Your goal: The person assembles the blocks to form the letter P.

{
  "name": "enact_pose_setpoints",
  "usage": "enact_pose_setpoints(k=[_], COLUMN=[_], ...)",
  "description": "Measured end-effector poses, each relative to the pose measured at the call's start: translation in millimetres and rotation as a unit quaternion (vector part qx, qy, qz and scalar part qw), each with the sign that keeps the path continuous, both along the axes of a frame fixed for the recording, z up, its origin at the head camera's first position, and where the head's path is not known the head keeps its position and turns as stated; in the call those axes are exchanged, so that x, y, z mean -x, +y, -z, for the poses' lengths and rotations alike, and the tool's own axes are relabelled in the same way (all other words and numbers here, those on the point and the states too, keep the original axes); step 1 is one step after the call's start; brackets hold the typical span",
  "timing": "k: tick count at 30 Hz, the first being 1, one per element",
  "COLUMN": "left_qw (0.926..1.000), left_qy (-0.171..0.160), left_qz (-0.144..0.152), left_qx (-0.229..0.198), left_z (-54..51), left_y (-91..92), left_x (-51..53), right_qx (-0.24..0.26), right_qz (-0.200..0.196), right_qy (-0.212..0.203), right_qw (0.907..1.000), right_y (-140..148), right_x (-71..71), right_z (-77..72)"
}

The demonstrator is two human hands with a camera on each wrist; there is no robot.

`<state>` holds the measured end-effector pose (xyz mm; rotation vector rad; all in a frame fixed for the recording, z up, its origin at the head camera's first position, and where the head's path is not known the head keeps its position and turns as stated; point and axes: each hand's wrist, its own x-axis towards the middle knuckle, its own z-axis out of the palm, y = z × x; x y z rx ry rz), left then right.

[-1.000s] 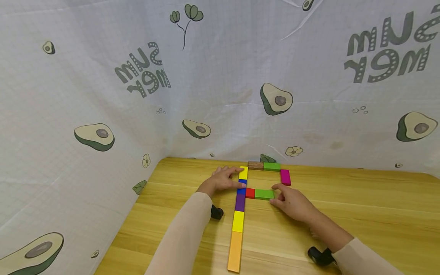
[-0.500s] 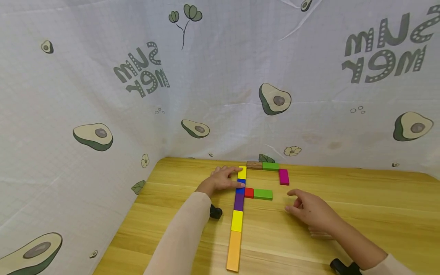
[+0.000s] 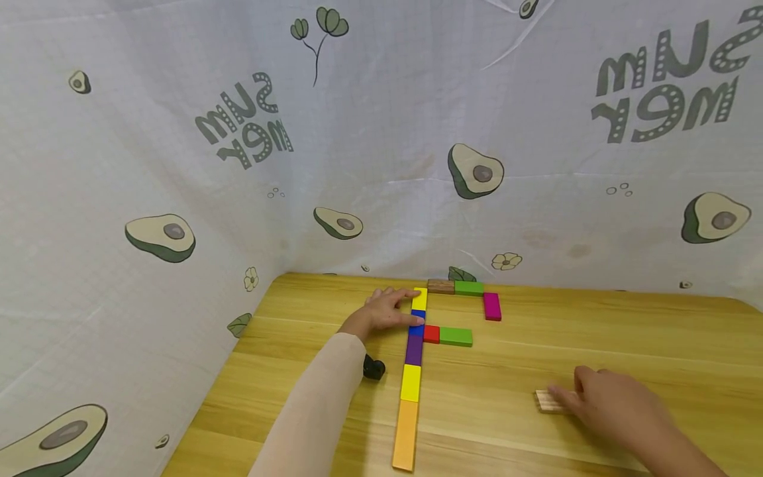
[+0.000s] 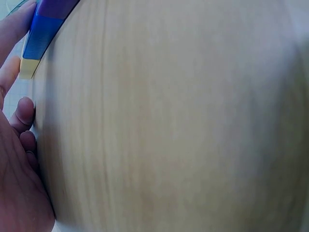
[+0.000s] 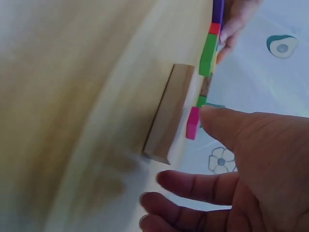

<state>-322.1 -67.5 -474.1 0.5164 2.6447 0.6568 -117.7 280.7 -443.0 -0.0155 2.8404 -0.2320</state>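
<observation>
In the head view my left hand (image 3: 384,311) rests at the top of a column of blocks, fingertip on a yellow block (image 3: 420,302) and thumb on a blue block (image 3: 416,330). Below these lie a purple block (image 3: 414,350), another yellow block (image 3: 410,383) and a long orange block (image 3: 405,436). My right hand (image 3: 622,407) hovers over a plain wooden block (image 3: 545,401), hiding most of it. In the right wrist view that wooden block (image 5: 170,116) lies between the spread thumb and fingers, with no grip visible.
A red block (image 3: 432,334) and green block (image 3: 456,337) branch right from the column. A brown block (image 3: 441,286), green block (image 3: 469,288) and magenta block (image 3: 492,307) form the far part. A printed cloth (image 3: 381,165) hangs behind the table; a black object (image 3: 374,368) sits by the left forearm.
My right hand has left the end of the lower green block and moved right and nearer, over the wooden block. The left hand has stayed in place.
</observation>
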Motion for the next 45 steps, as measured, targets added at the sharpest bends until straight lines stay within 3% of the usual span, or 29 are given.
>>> enact_pose_setpoints(k=[6, 15, 20, 23, 27, 39, 45], left_qw=[1.0000, 1.0000, 1.0000, 1.0000, 1.0000, 1.0000, 1.0000], left_qy=[0.005, 0.004, 0.004, 0.003, 0.004, 0.003, 0.003], left_qz=[0.003, 0.005, 0.007, 0.005, 0.004, 0.006, 0.006], left_qx=[0.003, 0.000, -0.003, -0.002, -0.001, -0.006, -0.005], left_z=[0.2, -1.4, -1.2, -1.5, -1.0, 1.4, -0.4], left_y=[-0.3, 0.9, 1.1, 0.9, 0.4, 0.3, 0.3], left_x=[1.6, -1.3, -0.9, -0.6, -0.3, 0.3, -0.9], right_qx=[-0.003, 0.110, 0.147, 0.154, 0.150, 0.143, 0.136], right_qz=[0.010, 0.015, 0.046, 0.062, 0.062, 0.059, 0.051], right_qy=[0.004, 0.033, -0.012, -0.045, -0.055, -0.030, 0.014], right_qw=[0.9999, 0.9932, 0.9879, 0.9852, 0.9851, 0.9875, 0.9893], right_y=[2, -4, -5, -5, -5, -7, -16], right_x=[-12.2, -9.1, -8.5, -6.7, -5.0, -4.6, -1.4], right_z=[11.8, 16.8, 18.0, 18.7, 19.8, 18.4, 12.9])
